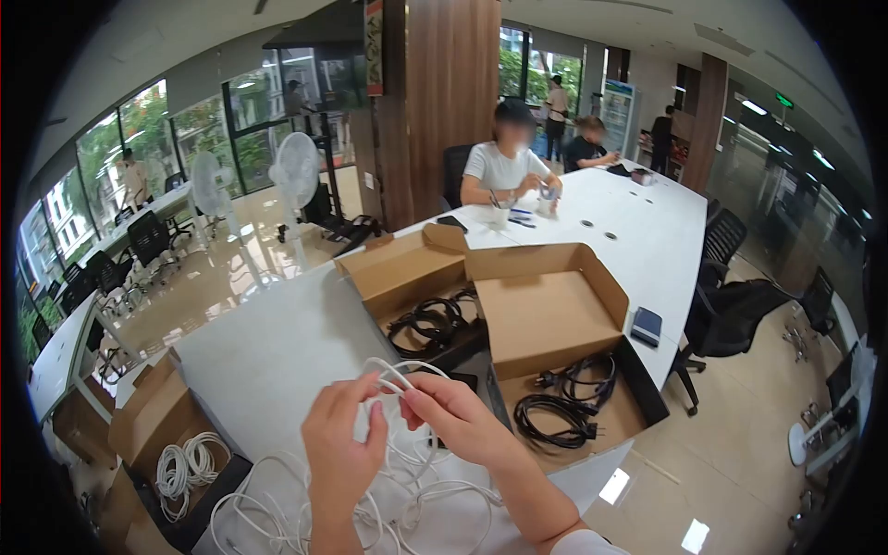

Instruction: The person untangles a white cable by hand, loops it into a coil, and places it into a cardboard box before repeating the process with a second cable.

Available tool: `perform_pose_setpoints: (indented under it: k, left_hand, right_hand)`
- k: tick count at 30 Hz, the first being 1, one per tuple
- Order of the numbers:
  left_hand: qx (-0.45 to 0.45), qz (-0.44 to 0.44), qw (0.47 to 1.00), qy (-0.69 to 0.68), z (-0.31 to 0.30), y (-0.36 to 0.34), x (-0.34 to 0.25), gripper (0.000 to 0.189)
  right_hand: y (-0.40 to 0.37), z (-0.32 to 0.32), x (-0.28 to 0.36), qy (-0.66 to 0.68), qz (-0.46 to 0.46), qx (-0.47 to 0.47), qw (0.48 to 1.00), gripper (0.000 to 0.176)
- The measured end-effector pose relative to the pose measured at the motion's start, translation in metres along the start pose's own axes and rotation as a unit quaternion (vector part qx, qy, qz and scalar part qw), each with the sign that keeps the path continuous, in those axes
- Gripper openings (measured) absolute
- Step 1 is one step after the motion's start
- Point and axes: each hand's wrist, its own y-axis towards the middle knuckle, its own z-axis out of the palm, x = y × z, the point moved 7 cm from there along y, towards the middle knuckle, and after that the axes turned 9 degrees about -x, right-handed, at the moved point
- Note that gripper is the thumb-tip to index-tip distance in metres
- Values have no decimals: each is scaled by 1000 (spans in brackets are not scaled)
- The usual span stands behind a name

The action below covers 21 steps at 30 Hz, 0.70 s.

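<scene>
A white cable (396,367) runs in a small loop between my two hands, above the near part of the table. My left hand (340,435) has its fingertips closed on one side of the loop, its thumb standing a little apart. Thumb and fingers of my right hand (455,421) pinch the other side, close to the left fingertips. Below and around my wrists, loose white cable (254,518) lies tangled on the white table (250,356); my forearms hide part of it.
Coiled white cables (190,467) fill an open box (148,407) at left. Two open cardboard boxes (555,310) ahead hold black cables (435,324), some with plugs. A dark notebook (647,326) lies at right. Across the table a person (504,171) sits near a cup (499,215) with pens.
</scene>
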Motion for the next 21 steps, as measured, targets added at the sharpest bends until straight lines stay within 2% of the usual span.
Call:
perform_pose_setpoints:
  k: [4, 10, 14, 20, 21]
  left_hand:
    - [-10, -31, 999, 41, 0, -1, 10, 30]
    - [-30, -16, 993, 109, 0, -1, 18, 21]
    - [45, -103, 974, 195, 0, -3, 36, 26]
    - [214, -150, 931, 256, 6, -18, 60, 25]
    - [219, -138, 930, 260, 6, -18, 63, 25]
  right_hand:
    - [-2, -1, 4, 6, 9, 14, 1000, 26]
    - [-1, -4, 7, 5, 12, 32, 999, 28]
    - [-6, -7, 16, 45, 0, 27, 999, 29]
    - [-10, -21, 32, 83, -19, -9, 996, 30]
    - [-11, -23, 34, 89, -24, -12, 996, 31]
